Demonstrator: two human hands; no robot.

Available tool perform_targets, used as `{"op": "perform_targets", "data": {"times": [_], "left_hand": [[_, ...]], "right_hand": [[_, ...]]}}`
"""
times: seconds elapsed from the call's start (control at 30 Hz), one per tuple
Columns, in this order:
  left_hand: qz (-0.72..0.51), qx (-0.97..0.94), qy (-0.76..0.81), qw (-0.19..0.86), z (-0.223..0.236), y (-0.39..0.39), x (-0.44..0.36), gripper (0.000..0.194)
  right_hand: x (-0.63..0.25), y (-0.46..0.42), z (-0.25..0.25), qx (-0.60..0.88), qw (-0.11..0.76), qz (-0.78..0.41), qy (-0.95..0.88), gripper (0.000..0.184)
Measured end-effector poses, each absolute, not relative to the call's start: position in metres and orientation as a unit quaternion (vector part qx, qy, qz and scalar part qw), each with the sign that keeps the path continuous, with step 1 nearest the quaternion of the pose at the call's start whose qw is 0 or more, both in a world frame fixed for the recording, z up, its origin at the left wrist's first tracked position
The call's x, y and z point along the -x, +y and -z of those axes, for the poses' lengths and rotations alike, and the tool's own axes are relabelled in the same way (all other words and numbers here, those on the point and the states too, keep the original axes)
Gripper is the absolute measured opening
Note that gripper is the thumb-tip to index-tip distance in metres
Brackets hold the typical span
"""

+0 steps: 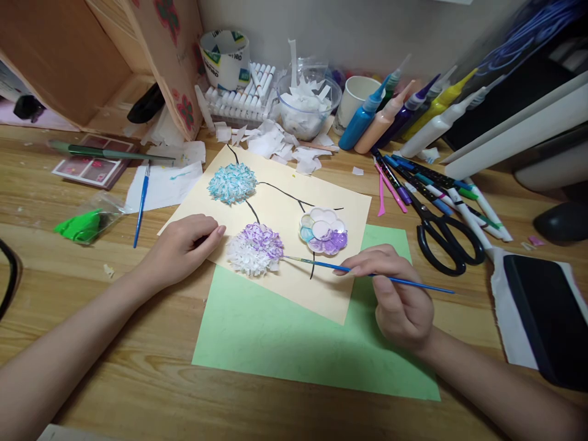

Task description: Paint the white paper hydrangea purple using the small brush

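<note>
My right hand (404,297) pinches a thin blue paintbrush (331,266). Its tip touches the right side of a paper-scrap flower (255,248), white below and purple along the top and right. Loosely curled, my left hand (186,245) lies on the left edge of a cream sheet (285,288) and holds nothing I can see. Farther up the sheet is a second flower (233,182), tinted blue, and black stem lines run between. A small flower-shaped palette (324,231) with purple and blue paint rests on the sheet, right of the purple flower.
A green sheet (285,343) lies under the cream one. Black scissors (445,236), several pens and a phone (544,318) are at right. Behind stand paint bottles (365,119), a paper cup (356,101) and a bowl of scraps (307,110). Another brush (142,208) lies at left.
</note>
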State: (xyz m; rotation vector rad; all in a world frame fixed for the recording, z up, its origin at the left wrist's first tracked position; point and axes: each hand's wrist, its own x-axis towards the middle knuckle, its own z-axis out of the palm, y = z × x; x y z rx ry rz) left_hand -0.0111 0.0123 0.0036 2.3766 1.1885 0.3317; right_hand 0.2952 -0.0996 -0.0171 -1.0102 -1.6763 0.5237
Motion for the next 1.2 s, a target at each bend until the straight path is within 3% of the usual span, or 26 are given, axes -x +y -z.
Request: {"op": "perform_targets", "data": {"times": [1.2], "left_hand": [[-0.110,-0.863,0.439,0.223,-0.0061,0.0116,0.0103,0.036]], "right_hand": [[-0.2967,-0.1007,0.0166,0.439,0.516,-0.208,-0.705,0.022]]}}
